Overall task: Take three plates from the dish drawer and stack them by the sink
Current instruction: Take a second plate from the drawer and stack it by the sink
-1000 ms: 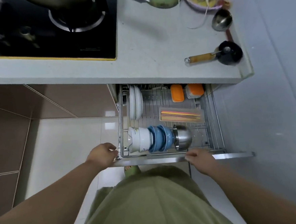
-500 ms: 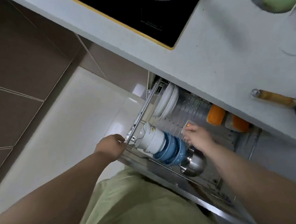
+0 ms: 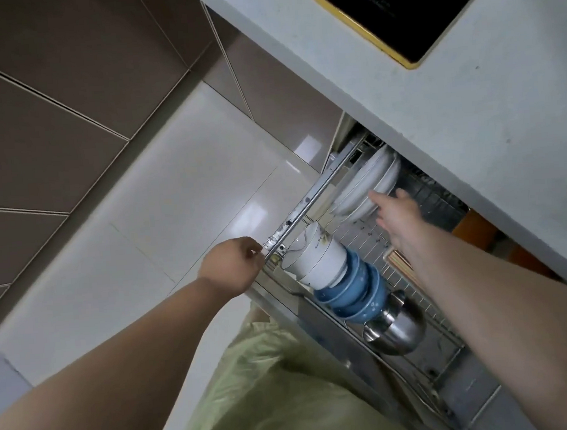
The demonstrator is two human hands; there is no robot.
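Risk at this stage centres on the first grasp. Upright white ceramic plates point(image 3: 365, 185) stand on edge in the wire rack of the pulled-out steel dish drawer point(image 3: 311, 196), right of centre in the frame, partly under the grey countertop point(image 3: 471, 134). The right hand point(image 3: 397, 212) is spread, its fingertips point(image 3: 374, 195) at or just short of the nearest plate rim; no plate is gripped, and contact cannot be confirmed. The left hand point(image 3: 234, 268) is curled around the drawer's left rail, at frame centre. A grasp on one rim alone may drag the neighbouring plates out of their slots, causing them to tip or knock together. The countertop overhang leaves little clearance, so a steep lift may strike its underside. The right forearm passes just beside the nested white bowls point(image 3: 315, 259), blue bowls point(image 3: 351, 290) and the stainless steel bowl point(image 3: 396, 329) lower in the frame; a careless withdrawal may dislodge them.
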